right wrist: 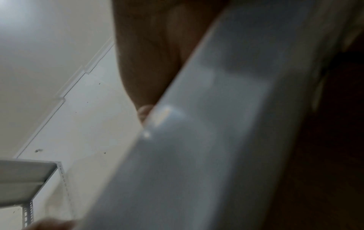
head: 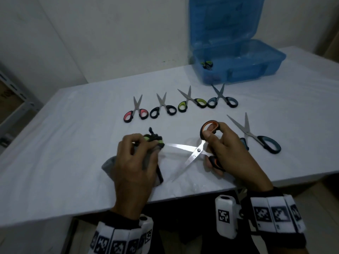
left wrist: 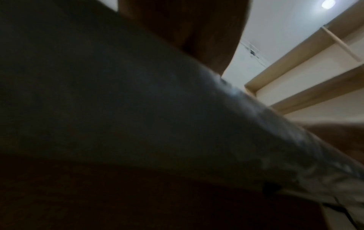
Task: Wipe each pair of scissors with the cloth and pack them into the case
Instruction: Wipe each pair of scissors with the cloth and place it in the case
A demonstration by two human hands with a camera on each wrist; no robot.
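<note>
While the right hand (head: 222,143) grips the orange-handled scissors (head: 198,150) spread open at lower centre, left hand (head: 135,158) fingers pinch the grey cloth (head: 149,156) around one blade, so wiping's underway and next it probably needs closing before heading to the blue case (head: 238,66) upper right.

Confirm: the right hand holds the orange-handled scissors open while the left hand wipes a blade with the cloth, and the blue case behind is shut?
Not quite. In the head view the blue case stands open, lid up. The rest holds: right hand, orange-handled scissors, left hand, cloth.
</note>
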